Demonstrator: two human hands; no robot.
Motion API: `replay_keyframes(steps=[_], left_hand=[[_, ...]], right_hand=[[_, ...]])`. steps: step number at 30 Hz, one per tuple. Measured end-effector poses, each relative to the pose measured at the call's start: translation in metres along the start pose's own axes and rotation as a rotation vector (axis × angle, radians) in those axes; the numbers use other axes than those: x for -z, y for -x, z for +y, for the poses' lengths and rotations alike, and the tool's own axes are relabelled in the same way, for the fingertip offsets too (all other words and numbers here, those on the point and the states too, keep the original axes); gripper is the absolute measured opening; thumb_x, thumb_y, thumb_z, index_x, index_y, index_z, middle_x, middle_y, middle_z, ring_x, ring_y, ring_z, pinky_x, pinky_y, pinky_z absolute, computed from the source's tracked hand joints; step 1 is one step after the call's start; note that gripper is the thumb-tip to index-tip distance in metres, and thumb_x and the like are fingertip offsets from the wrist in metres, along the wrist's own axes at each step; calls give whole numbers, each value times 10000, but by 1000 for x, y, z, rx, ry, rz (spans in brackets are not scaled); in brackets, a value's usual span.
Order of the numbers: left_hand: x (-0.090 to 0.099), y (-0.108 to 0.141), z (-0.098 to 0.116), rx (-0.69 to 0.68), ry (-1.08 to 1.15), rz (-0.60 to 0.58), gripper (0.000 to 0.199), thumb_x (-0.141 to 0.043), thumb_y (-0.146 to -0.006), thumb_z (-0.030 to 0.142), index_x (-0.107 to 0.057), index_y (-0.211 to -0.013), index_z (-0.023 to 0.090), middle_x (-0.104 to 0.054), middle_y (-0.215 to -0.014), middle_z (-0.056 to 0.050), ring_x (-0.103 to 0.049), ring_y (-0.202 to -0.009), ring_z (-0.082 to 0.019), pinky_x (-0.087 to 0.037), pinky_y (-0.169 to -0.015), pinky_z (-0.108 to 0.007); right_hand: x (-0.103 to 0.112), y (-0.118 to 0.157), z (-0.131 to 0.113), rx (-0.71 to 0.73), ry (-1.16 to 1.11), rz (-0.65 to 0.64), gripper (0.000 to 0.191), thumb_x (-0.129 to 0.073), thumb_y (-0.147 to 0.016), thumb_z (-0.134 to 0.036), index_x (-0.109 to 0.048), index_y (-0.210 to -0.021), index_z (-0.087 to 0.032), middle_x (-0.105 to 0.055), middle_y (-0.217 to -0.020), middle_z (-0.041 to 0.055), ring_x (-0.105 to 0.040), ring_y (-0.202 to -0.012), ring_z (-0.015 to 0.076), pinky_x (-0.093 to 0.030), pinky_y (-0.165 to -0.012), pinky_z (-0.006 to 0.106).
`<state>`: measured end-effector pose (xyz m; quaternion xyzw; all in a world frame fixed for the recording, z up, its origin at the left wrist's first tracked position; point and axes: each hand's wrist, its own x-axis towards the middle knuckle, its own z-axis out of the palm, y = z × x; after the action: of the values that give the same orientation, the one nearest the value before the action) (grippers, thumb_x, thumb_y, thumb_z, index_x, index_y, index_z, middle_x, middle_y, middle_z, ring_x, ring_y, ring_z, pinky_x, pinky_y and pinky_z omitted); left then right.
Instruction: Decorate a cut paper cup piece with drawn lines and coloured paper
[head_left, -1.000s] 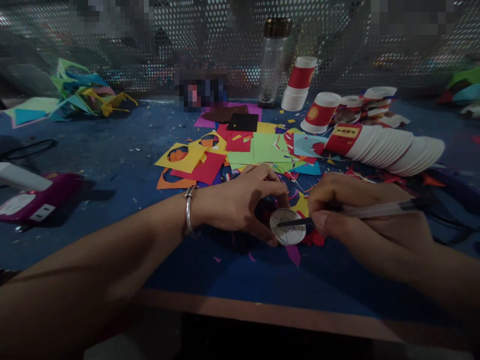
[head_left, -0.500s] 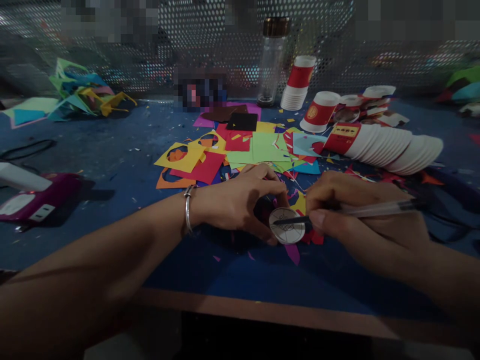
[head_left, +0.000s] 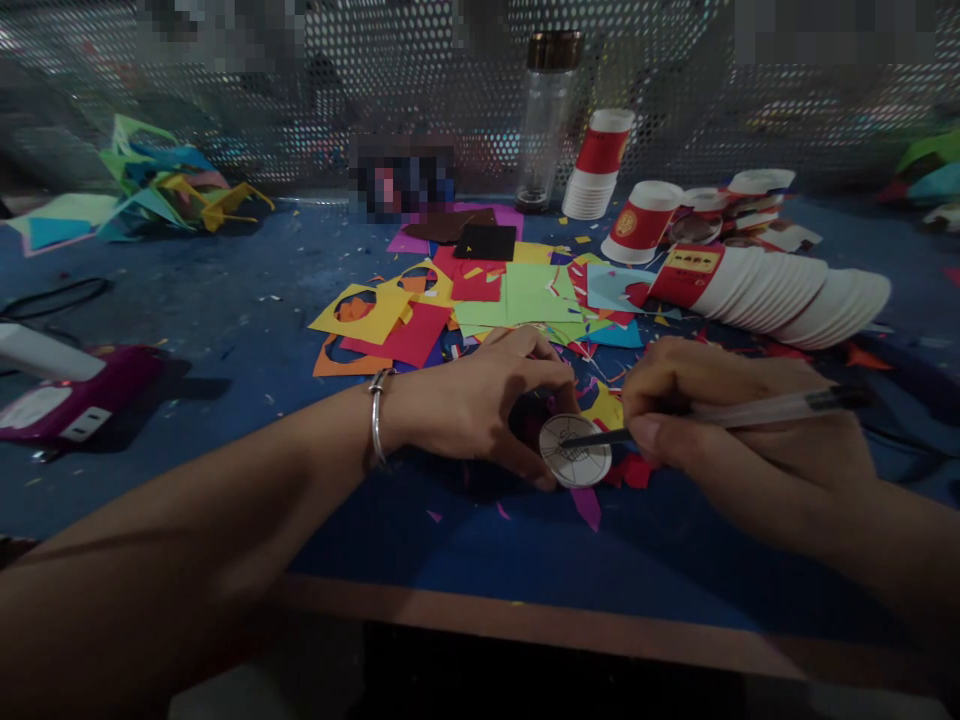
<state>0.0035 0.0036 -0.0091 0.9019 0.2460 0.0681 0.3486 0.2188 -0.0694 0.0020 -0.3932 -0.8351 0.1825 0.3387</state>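
My left hand (head_left: 487,405), a silver bangle on its wrist, curls thumb and fingers around the left edge of a small white paper disc (head_left: 592,467). Dark drawn lines cover the disc: a lattice pattern in the middle and strokes running out to the rim. A pen (head_left: 765,408) with a clear barrel is gripped in my right hand (head_left: 720,420). Its dark tip rests at or just over the lattice; contact is hard to tell. Whether the disc is flat or the base of something deeper is hidden.
Cut coloured paper (head_left: 540,295) and scraps lie beyond my hands. Further right are a toppled stack of paper cups (head_left: 780,290), an upright stack (head_left: 598,165) and a clear bottle (head_left: 538,130). A purple device (head_left: 82,390) stands left, a paper pile (head_left: 165,180) behind it.
The pen and my right hand have shifted slightly right, moving the tip from the disc's left part toward its middle. My left hand keeps its hold.
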Motion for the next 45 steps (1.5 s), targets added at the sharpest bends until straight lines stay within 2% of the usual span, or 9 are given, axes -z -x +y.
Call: replay_keyframes(steps=[10,21,26,29,38,45], left_hand=[[0,-3,-1,-15,-26,23,532,-870,-650,440,-659,-1110,275,-486,-1236,-65,-439,-1227,-314,-345,-1096,-480],[0,-4,-1,-11,-28,18,522,-878,-644,385,-659,-1098,251,-479,-1233,-75,-430,-1228,-310,-355,-1080,-457],[-2,-1,-2,-24,5,18,481,-869,-658,439,-662,-1051,255,-473,-1233,-72,-435,-1227,-300,-361,-1084,-455],[-2,0,-2,-24,20,9,444,-856,-674,471,-677,-1018,255,-476,-1226,-69,-438,-1232,-300,-373,-1076,-455],[0,-1,-2,-16,-1,9,459,-862,-659,466,-673,-1022,258,-482,-1218,-69,-433,-1217,-312,-370,-1067,-461],[0,-2,-2,-29,-24,16,488,-869,-652,384,-669,-1074,244,-479,-1232,-73,-434,-1221,-309,-345,-1086,-453]], right_hand=[[-1,-4,-3,11,-7,-55,180,-472,-863,-86,-520,-752,-219,-542,-610,-49,-487,-502,90,-336,-462,253],[-3,-3,-4,-79,-29,-50,168,-487,-866,-111,-547,-752,-218,-569,-623,-35,-507,-506,106,-352,-475,273],[0,-4,-4,-20,-3,-23,182,-489,-846,-94,-521,-721,-222,-564,-633,-33,-509,-525,110,-350,-475,273],[1,-3,-4,-45,24,-15,189,-485,-843,-89,-531,-720,-224,-559,-630,-28,-498,-520,113,-347,-473,281],[1,-5,-4,-2,35,-23,189,-476,-814,-70,-524,-715,-224,-536,-591,-50,-467,-482,94,-316,-453,264],[1,-1,-2,-40,41,-39,185,-490,-868,-108,-524,-734,-231,-572,-627,-32,-506,-517,118,-346,-489,282]])
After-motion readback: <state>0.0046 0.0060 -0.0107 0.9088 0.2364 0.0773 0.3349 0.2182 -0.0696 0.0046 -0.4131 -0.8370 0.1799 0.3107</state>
